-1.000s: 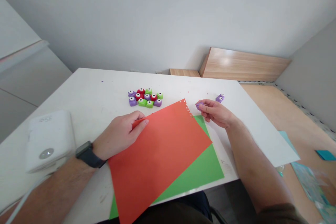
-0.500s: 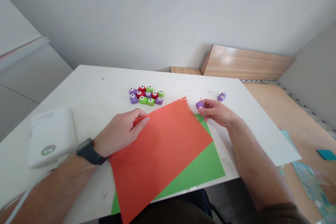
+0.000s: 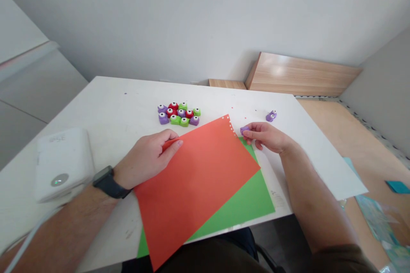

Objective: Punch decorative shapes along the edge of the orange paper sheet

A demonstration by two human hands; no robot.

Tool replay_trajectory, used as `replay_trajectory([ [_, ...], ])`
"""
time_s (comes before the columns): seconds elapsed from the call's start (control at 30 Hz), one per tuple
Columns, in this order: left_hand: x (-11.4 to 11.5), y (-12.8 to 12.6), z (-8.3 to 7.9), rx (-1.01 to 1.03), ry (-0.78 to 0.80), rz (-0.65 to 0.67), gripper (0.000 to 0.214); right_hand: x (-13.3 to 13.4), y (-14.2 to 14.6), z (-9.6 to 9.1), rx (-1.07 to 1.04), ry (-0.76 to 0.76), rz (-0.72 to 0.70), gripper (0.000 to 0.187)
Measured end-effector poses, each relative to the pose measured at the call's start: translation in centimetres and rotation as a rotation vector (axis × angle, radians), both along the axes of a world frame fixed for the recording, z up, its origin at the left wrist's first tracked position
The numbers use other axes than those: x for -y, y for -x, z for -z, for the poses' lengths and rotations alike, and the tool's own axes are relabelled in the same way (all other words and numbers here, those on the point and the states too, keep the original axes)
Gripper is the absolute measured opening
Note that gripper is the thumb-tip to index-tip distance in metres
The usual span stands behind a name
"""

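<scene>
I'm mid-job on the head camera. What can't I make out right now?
In the head view:
- Purple punch: partly covered by the right hand.
- Green sheet: mostly hidden under the orange sheet.
- Left hand: underside of its grip, hidden by the orange sheet.
- Punched holes: too small to tell their shape.
- White device: top marking too blurred to read.

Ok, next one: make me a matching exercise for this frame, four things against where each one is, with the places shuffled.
Things
1. orange sheet
2. green sheet
3. purple piece nearest the punched edge
4. white device

Places
A. between the fingers of the right hand
B. on the table, at the picture's left side
C. gripped at its edge by the left hand
D. partly covered by another sheet

Pairs: 1-C, 2-D, 3-A, 4-B
</scene>
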State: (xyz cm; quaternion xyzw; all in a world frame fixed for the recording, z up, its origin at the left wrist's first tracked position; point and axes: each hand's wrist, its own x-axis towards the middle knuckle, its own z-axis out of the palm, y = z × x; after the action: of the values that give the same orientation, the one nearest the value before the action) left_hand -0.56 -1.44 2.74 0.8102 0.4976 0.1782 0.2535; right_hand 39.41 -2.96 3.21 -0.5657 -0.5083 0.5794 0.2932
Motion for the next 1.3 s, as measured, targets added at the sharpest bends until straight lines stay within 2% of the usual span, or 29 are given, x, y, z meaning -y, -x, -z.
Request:
replay_trajectory([
  [0.3, 0.2, -0.1, -0.5, 0.056, 0.022, -0.016, 0.030, -0.2, -0.5, -0.1, 0.068, 0.023, 0.021, 0.045],
  [0.53, 0.2, -0.1, -0.6, 0.091, 0.011, -0.017, 0.034, 0.1, -0.5, -0.3, 0.125, -0.042, -0.003, 0.049],
  [0.9, 0.2, -0.1, -0.5, 0.117, -0.001, -0.014, 0.031, 0.2, 0.0, -1.2, 0.078, -0.033, -0.035, 0.045],
  [1.3, 0.2, -0.1, -0.3, 0.118, 0.036, -0.042, 0.034, 0.1, -0.3, -0.9, 0.039, -0.005, -0.035, 0.042],
])
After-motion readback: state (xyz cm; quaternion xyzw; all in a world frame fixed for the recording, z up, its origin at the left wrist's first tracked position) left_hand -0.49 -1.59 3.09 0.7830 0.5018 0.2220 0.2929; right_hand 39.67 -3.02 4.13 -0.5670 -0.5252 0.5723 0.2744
